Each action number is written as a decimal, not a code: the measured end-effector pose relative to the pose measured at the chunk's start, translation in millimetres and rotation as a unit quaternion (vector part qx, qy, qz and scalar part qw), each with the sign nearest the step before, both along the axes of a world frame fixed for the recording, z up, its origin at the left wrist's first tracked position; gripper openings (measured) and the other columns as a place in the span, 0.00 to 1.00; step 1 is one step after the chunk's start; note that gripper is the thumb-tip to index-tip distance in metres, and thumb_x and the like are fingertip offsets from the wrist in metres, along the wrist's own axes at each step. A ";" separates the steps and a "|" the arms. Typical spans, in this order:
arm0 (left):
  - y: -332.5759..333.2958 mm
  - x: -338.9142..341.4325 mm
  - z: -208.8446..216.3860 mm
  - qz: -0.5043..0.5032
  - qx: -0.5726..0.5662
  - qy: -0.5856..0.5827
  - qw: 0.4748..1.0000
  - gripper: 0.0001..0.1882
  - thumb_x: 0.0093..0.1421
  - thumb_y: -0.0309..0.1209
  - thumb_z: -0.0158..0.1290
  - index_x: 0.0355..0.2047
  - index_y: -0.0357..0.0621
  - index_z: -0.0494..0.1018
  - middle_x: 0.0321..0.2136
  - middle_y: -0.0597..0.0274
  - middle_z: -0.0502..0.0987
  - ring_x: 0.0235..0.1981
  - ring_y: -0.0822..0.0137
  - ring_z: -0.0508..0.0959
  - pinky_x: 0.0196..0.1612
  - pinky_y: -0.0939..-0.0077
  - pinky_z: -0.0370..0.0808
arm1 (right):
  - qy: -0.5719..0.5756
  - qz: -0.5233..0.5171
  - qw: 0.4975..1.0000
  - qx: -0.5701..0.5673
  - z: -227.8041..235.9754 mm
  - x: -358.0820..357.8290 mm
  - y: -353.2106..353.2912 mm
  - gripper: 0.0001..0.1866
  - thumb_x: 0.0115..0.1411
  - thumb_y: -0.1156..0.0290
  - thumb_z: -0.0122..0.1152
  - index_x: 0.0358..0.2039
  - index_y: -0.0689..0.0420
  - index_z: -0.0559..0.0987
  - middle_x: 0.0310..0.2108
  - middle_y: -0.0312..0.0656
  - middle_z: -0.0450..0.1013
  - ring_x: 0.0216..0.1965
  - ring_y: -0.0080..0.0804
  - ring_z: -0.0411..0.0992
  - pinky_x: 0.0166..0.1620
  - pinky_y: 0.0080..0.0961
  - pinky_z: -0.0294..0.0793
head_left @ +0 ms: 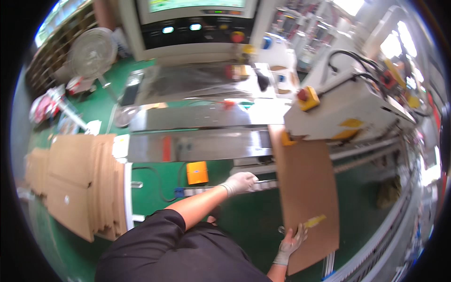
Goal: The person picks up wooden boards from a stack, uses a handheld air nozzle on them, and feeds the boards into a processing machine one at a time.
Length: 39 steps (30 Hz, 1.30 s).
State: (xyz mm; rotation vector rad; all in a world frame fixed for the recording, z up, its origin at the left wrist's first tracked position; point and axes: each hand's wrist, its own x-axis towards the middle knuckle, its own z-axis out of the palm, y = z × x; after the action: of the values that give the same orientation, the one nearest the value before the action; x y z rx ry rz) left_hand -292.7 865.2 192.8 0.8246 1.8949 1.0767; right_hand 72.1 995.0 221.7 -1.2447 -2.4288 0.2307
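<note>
A long flat brown cardboard piece (307, 188) runs from under the machine head at the right toward me, with a strip of yellow tape (314, 221) on its near part. My right hand (292, 242), in a pale glove, rests at the near left edge of the cardboard, fingers spread on its surface. Left of the cardboard, my gloved left hand (241, 182) hangs over a metal rail (264, 185), apart from the cardboard. Its fingers are bent and blurred, and whether they hold anything does not show.
Metal work surfaces (202, 144) lie ahead, below a control panel (202, 30). A white machine head (347, 110) with a red-and-yellow stop button (307, 98) stands at right. Flat cartons (80, 174) are stacked at left. An orange box (197, 172) sits on the green floor.
</note>
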 end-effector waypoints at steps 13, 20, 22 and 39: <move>-421.5 55.1 -26.6 0.411 -0.225 0.079 0.880 0.26 0.71 0.49 0.41 0.44 0.38 0.78 0.45 0.41 0.80 0.47 0.43 0.79 0.52 0.53 0.74 | 0.108 0.294 0.946 -0.078 -52.4 -146.4 -76.6 0.34 0.66 0.62 0.61 0.67 0.66 0.66 0.69 0.64 0.58 0.71 0.58 0.58 0.72 0.43 0.57; -779.9 200.0 -132.3 0.845 -0.220 0.082 0.480 0.18 0.65 0.38 0.49 0.46 0.39 0.79 0.49 0.37 0.80 0.50 0.38 0.79 0.53 0.50 0.75 | -0.012 0.372 0.885 -0.279 -109.6 -60.9 -179.1 0.25 0.64 0.62 0.64 0.54 0.69 0.78 0.52 0.58 0.77 0.56 0.52 0.75 0.62 0.40 0.73; -802.8 201.6 -93.0 0.901 -0.209 0.102 0.367 0.22 0.64 0.40 0.51 0.52 0.39 0.77 0.55 0.37 0.77 0.54 0.38 0.77 0.56 0.52 0.74 | -0.013 0.348 0.891 -0.291 -125.8 -35.7 -227.3 0.23 0.64 0.62 0.64 0.51 0.69 0.80 0.48 0.57 0.80 0.52 0.51 0.79 0.58 0.40 0.76; -928.0 263.5 -123.3 0.824 -0.046 0.054 0.562 0.28 0.54 0.41 0.67 0.44 0.29 0.73 0.41 0.41 0.82 0.42 0.49 0.83 0.48 0.58 0.79 | -0.129 0.554 0.762 -0.310 -49.7 -29.5 -517.4 0.20 0.63 0.66 0.68 0.52 0.65 0.81 0.45 0.51 0.81 0.46 0.40 0.81 0.52 0.32 0.79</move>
State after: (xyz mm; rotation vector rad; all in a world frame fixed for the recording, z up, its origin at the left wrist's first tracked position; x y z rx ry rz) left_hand -29.2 -62.8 69.6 -1.4959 2.5430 1.7878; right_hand 42.6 477.6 172.0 0.2414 -3.1499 1.3346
